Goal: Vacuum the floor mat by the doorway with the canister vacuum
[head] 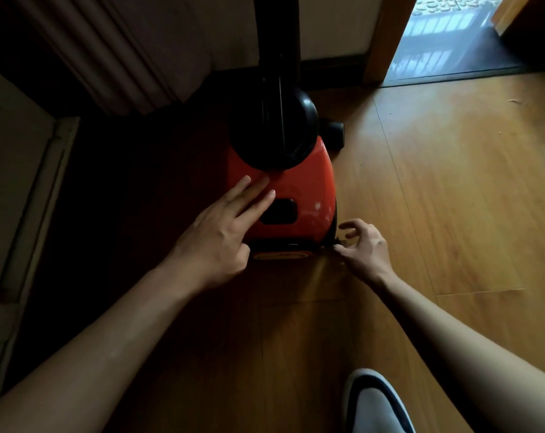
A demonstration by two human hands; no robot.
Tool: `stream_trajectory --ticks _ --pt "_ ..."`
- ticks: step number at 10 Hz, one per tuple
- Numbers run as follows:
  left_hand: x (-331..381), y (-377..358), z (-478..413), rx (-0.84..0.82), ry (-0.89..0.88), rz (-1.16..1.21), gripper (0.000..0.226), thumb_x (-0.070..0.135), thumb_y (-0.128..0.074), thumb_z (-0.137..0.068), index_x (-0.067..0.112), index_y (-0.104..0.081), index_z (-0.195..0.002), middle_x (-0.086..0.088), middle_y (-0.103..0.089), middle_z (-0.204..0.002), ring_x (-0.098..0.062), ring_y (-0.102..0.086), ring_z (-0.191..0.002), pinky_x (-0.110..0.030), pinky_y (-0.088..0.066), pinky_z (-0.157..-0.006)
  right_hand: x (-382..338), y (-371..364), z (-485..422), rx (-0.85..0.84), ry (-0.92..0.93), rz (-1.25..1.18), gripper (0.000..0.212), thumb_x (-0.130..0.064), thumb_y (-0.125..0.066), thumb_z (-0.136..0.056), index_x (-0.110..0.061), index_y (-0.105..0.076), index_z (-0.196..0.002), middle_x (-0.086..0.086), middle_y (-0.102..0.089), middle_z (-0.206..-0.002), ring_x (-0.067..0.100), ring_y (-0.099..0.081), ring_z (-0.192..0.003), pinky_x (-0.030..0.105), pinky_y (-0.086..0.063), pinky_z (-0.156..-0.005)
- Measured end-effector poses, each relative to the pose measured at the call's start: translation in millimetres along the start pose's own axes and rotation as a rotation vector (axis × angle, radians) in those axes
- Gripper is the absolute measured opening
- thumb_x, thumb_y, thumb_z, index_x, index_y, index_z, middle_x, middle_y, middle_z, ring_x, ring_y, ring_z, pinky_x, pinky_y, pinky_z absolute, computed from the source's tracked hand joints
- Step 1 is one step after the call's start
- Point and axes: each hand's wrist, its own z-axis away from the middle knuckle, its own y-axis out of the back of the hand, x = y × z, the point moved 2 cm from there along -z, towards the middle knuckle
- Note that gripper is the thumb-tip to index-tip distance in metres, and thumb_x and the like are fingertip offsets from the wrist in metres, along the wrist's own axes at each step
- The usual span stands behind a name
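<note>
An orange canister vacuum [299, 189] with a black domed top stands on the wooden floor in the middle of the head view. A black tube [279, 35] rises from its top. My left hand [224, 232] lies flat on the vacuum's near left side, fingers spread and holding nothing. My right hand [363, 248] is at the vacuum's rear right corner, with thumb and fingers pinched on a small dark plug or cord end [340, 243]. A dark floor mat [452, 54] lies in the doorway at the top right.
A black floor nozzle [335, 132] pokes out behind the vacuum. A wooden door frame [380, 39] stands to its right. Pale furniture [18, 170] fills the left side. My slippered foot [377, 401] is at the bottom. Open wooden floor [458, 182] spreads right.
</note>
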Motion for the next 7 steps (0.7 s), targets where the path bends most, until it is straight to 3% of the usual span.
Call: stream_trajectory --ticks 1,2,3,4,6,7 --pt "3 1 0 0.007 0.013 -0.028 0.091 0.001 -0.053 -0.083 0.029 -0.012 -0.158 0.013 -0.001 -0.166 -0.002 0.012 -0.150 -0.027 -0.001 -0.115 6 2 5 0.000 -0.059 -0.080 0.027 -0.020 -0.069 -0.088 -0.028 -0.062 -0.112 -0.001 -0.062 -0.107 0.022 -0.067 -0.096 0.045 -0.062 -0.080" --pt "7 3 0 0.021 0.022 -0.050 0.088 0.004 -0.053 -0.083 0.028 -0.015 -0.158 0.010 -0.006 -0.166 -0.004 0.008 -0.151 -0.030 -0.005 -0.119 7 5 8 0.005 -0.091 -0.130 0.023 -0.013 -0.064 -0.092 -0.029 -0.060 -0.109 0.002 -0.066 -0.108 0.021 -0.070 -0.094 0.046 -0.062 -0.082" --pt "11 8 2 0.043 0.039 -0.037 0.084 0.004 -0.054 -0.085 0.027 -0.018 -0.158 0.010 -0.010 -0.165 -0.005 0.002 -0.152 -0.036 -0.012 -0.122 5 12 12 0.018 -0.123 -0.198 0.022 -0.009 -0.060 -0.095 -0.024 -0.060 -0.111 0.002 -0.066 -0.107 0.017 -0.073 -0.084 0.038 -0.064 -0.074" --pt "14 16 8 0.042 0.058 -0.009 0.080 0.006 -0.053 -0.087 0.029 -0.021 -0.157 0.013 -0.013 -0.164 -0.003 -0.002 -0.151 -0.032 -0.013 -0.122 3 23 11 0.045 -0.141 -0.221 0.022 -0.006 -0.059 -0.096 -0.016 -0.062 -0.115 0.006 -0.067 -0.107 0.020 -0.072 -0.083 0.040 -0.064 -0.070" --pt "32 56 26 0.061 0.137 0.014 0.067 0.025 -0.054 -0.096 0.030 -0.024 -0.155 0.013 -0.021 -0.162 -0.003 -0.013 -0.149 -0.024 -0.010 -0.116 -47 74 9 0.044 0.048 0.046 0.025 -0.018 -0.064 -0.095 -0.015 -0.064 -0.119 0.005 -0.068 -0.113 0.014 -0.063 -0.095 0.024 -0.055 -0.078" --pt "61 103 27 0.051 0.158 -0.002 0.066 0.035 -0.052 -0.097 0.031 -0.022 -0.155 0.014 -0.023 -0.162 -0.005 -0.016 -0.149 -0.026 -0.014 -0.119 -101 113 28 0.027 0.116 0.156 0.034 -0.028 -0.066 -0.093 -0.020 -0.062 -0.126 0.001 -0.063 -0.120 0.017 -0.061 -0.106 0.040 -0.057 -0.090"
